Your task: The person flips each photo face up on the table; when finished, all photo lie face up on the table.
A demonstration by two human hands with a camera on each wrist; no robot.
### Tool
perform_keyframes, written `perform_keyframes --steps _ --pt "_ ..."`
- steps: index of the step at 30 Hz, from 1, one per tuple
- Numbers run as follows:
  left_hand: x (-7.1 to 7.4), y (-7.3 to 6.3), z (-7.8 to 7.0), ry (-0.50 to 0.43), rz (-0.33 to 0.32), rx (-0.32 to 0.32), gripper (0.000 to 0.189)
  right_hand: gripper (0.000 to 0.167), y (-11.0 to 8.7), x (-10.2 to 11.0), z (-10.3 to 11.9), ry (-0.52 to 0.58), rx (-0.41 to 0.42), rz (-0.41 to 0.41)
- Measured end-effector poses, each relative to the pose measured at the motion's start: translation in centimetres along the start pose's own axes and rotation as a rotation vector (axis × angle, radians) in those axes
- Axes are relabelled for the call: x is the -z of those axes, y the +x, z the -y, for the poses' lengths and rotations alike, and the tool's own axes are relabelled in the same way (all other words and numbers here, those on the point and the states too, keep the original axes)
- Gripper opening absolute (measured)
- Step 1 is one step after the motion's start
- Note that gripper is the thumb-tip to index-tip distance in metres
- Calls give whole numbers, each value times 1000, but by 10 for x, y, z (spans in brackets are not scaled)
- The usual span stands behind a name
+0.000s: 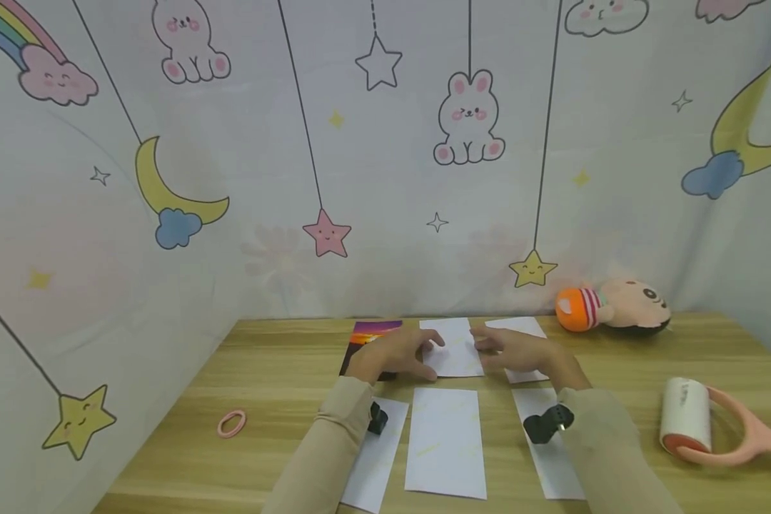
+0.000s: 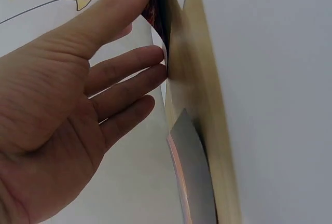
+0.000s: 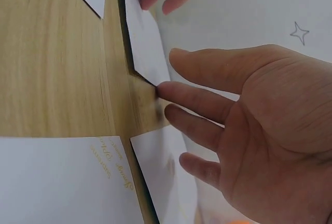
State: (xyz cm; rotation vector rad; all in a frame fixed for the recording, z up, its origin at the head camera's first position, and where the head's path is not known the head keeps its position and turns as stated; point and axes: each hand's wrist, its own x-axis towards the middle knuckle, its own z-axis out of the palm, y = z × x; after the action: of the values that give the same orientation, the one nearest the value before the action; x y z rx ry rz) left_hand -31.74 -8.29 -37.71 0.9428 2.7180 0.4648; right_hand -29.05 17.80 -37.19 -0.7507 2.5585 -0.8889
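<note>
Both hands are at the back row of cards on the table. My left hand [image 1: 401, 351] reaches over a sunset picture card [image 1: 378, 330], its fingertips at the left side of the white middle card [image 1: 452, 350]. Thumb and fingers stand apart in the left wrist view, close to the dark picture card's edge [image 2: 158, 9]. My right hand [image 1: 517, 348] is at the middle card's right side. In the right wrist view its fingers are spread and the index fingertip meets the corner of that white card [image 3: 145, 42]. Under the right hand lies another white card [image 1: 520, 327].
In the front row lie a left card [image 1: 385, 442], a middle card [image 1: 446, 442] and a right card [image 1: 552, 464], all white side up. A pink ring [image 1: 232, 423] is at left. A lint roller [image 1: 686, 417] and a plush doll [image 1: 623, 307] are at right.
</note>
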Motion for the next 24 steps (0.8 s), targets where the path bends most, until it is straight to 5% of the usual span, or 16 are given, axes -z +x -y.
perform_keyframes --steps 9,24 --pt "7 -3 2 -145 -18 -59 43 68 2 -1 -2 61 20 -45" --pt "6 2 4 -143 -38 -159 45 57 5 1 -1 196 89 -200"
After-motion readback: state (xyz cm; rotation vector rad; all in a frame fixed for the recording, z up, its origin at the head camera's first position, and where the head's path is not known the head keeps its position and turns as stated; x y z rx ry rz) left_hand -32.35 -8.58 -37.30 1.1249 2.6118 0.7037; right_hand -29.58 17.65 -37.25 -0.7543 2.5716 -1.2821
